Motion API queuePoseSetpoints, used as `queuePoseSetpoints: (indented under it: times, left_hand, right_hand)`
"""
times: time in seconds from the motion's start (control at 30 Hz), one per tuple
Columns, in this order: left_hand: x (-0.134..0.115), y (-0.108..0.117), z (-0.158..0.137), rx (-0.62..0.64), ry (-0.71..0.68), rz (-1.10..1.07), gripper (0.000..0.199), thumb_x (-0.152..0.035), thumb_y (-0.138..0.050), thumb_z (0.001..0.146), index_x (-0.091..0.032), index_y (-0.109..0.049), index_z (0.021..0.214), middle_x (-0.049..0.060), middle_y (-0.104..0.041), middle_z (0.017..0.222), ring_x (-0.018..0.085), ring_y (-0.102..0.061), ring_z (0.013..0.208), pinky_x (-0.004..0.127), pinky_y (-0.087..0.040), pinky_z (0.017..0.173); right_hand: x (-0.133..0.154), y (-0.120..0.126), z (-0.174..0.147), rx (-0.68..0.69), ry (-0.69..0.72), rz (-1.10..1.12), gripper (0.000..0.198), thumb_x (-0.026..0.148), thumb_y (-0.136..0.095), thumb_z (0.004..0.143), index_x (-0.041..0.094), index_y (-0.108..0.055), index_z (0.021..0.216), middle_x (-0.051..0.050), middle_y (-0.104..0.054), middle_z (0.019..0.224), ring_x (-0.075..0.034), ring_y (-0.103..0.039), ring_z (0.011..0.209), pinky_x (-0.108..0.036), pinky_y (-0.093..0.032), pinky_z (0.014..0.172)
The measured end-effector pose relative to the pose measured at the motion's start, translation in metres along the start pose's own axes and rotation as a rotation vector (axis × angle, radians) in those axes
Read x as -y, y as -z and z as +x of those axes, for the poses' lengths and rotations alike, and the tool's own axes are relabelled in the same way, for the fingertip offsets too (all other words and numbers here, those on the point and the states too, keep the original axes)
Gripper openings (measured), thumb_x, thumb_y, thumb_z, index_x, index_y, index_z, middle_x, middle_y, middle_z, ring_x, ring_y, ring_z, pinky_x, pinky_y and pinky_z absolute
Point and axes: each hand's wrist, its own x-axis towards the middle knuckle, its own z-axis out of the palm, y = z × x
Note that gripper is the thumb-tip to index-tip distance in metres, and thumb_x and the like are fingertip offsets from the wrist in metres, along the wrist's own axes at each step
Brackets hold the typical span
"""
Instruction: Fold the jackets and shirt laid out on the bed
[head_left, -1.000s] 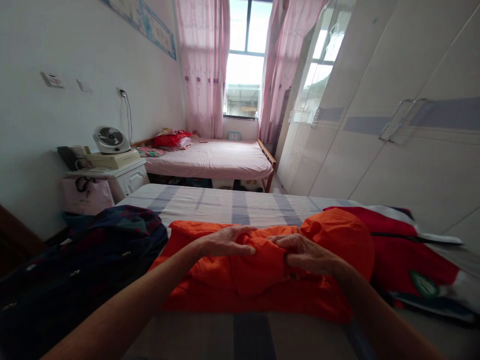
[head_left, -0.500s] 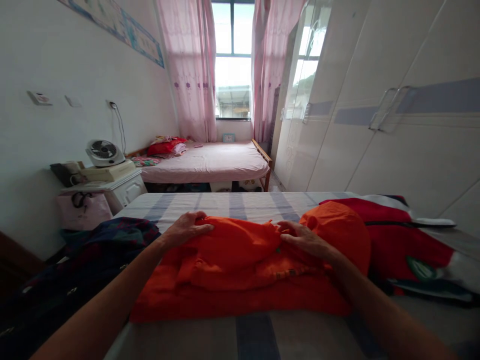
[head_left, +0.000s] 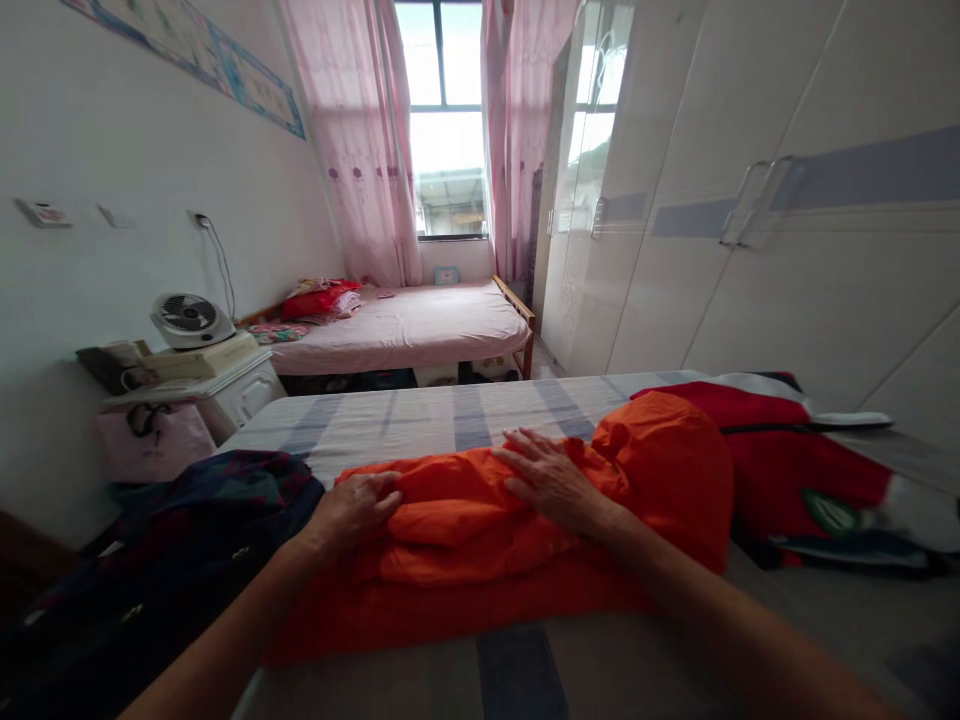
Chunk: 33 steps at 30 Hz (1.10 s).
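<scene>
An orange jacket (head_left: pixel 450 525) lies folded lengthwise across the striped bed sheet, with a rounded, hood-like part (head_left: pixel 664 460) bulging at its right end. My left hand (head_left: pixel 356 505) rests on the jacket's left end, thumb and fingers a little apart on the cloth. Near the middle, my right hand (head_left: pixel 551 482) lies flat on the orange fabric, its fingers spread. Creases run through the upper layer between both hands. The near edge of the jacket is in shadow.
Dark plaid clothing (head_left: pixel 187 540) lies to the left, and a red, white and black garment (head_left: pixel 810 460) to the right. Beyond the striped sheet (head_left: pixel 390 410) stands a pink bed (head_left: pixel 420 320). A nightstand (head_left: pixel 240 395) bears a fan (head_left: pixel 193 318); white wardrobes (head_left: pixel 750 300) line the right.
Both hands have let go of the jacket's raised far edge, which now lies lower. My right hand has moved left and flattened onto the cloth; the left has come slightly nearer. The view has shifted rightward.
</scene>
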Motion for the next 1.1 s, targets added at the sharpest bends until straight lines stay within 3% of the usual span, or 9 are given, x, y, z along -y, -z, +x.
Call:
queuePoseSetpoints:
  times: [0.17, 0.33, 0.47, 0.6, 0.73, 0.8, 0.9, 1.0, 1.1]
  left_hand:
    - [-0.012, 0.006, -0.007, -0.1, 0.052, 0.18, 0.036, -0.037, -0.047, 0.082, -0.016, -0.068, 0.103, 0.016, -0.063, 0.107, 0.032, -0.06, 0.1, 0.044, -0.046, 0.085]
    - [-0.034, 0.009, -0.026, -0.347, -0.211, 0.193, 0.042, -0.036, -0.041, 0.089, -0.022, -0.058, 0.124, 0.012, -0.049, 0.137, 0.029, -0.046, 0.125, 0.044, -0.038, 0.104]
    - [-0.037, -0.029, -0.034, -0.34, -0.364, 0.153, 0.05, -0.048, -0.047, 0.086, -0.027, -0.05, 0.132, 0.01, -0.04, 0.146, 0.031, -0.034, 0.135, 0.054, -0.032, 0.107]
    - [-0.033, -0.066, -0.037, -0.293, -0.342, 0.164, 0.048, -0.047, -0.049, 0.086, -0.026, -0.054, 0.129, 0.01, -0.052, 0.137, 0.033, -0.043, 0.129, 0.057, -0.035, 0.103]
    - [-0.033, -0.073, -0.038, -0.334, -0.333, 0.185, 0.048, -0.046, -0.05, 0.085, -0.025, -0.055, 0.128, 0.01, -0.052, 0.136, 0.033, -0.044, 0.128, 0.058, -0.035, 0.103]
    - [-0.033, -0.071, -0.038, -0.336, -0.338, 0.19, 0.047, -0.045, -0.049, 0.086, -0.026, -0.055, 0.128, 0.009, -0.053, 0.136, 0.033, -0.044, 0.128, 0.057, -0.036, 0.103]
    - [-0.034, -0.07, -0.039, -0.348, -0.338, 0.19, 0.047, -0.045, -0.049, 0.086, -0.025, -0.054, 0.129, 0.008, -0.053, 0.136, 0.032, -0.044, 0.128, 0.056, -0.036, 0.104]
    - [-0.034, -0.071, -0.04, -0.357, -0.337, 0.181, 0.047, -0.044, -0.049, 0.086, -0.025, -0.055, 0.128, 0.009, -0.054, 0.135, 0.032, -0.044, 0.128, 0.056, -0.036, 0.103]
    - [-0.033, -0.073, -0.039, -0.359, -0.337, 0.165, 0.047, -0.045, -0.049, 0.086, -0.025, -0.055, 0.128, 0.009, -0.053, 0.135, 0.032, -0.044, 0.127, 0.057, -0.035, 0.103]
  right_hand:
    - [0.01, -0.014, -0.001, 0.204, -0.026, 0.026, 0.049, 0.042, -0.036, 0.093, 0.025, -0.043, 0.139, -0.007, -0.032, 0.15, -0.025, -0.021, 0.14, -0.048, -0.018, 0.112]
    - [0.002, 0.034, -0.041, -0.182, -0.183, -0.126, 0.048, 0.036, -0.04, 0.092, 0.018, -0.045, 0.136, -0.011, -0.038, 0.146, -0.025, -0.03, 0.136, -0.044, -0.025, 0.111]
    - [-0.029, 0.072, -0.091, -0.57, -0.429, -0.377, 0.059, 0.041, -0.042, 0.088, 0.012, -0.036, 0.139, -0.018, -0.035, 0.145, -0.031, -0.028, 0.136, -0.049, -0.026, 0.109]
    - [-0.06, 0.085, -0.113, -0.537, -0.707, -0.444, 0.083, 0.052, -0.052, 0.079, 0.003, -0.027, 0.141, -0.027, -0.042, 0.137, -0.04, -0.04, 0.126, -0.054, -0.037, 0.098]
    - [-0.065, 0.092, -0.107, -0.453, -0.828, -0.263, 0.051, 0.04, -0.044, 0.081, 0.008, -0.052, 0.12, -0.022, -0.063, 0.105, -0.036, -0.058, 0.1, -0.051, -0.044, 0.087]
    - [-0.051, 0.097, -0.102, -0.542, -0.731, -0.066, 0.033, 0.034, -0.041, 0.081, 0.016, -0.06, 0.101, -0.016, -0.064, 0.103, -0.03, -0.059, 0.098, -0.046, -0.044, 0.089]
    - [-0.014, 0.095, -0.1, -0.543, -0.389, 0.143, 0.014, 0.027, -0.045, 0.076, 0.023, -0.058, 0.081, -0.01, -0.057, 0.125, -0.027, -0.049, 0.119, -0.043, -0.037, 0.101]
    - [0.021, 0.072, -0.099, -0.14, -0.139, 0.209, 0.017, 0.015, -0.049, 0.068, 0.023, -0.059, 0.08, -0.005, -0.049, 0.138, -0.026, -0.033, 0.134, -0.046, -0.025, 0.111]
    - [0.04, 0.046, -0.098, 0.217, -0.078, 0.254, 0.033, 0.013, -0.054, 0.066, 0.021, -0.061, 0.097, -0.007, -0.048, 0.14, -0.025, -0.034, 0.134, -0.045, -0.02, 0.113]
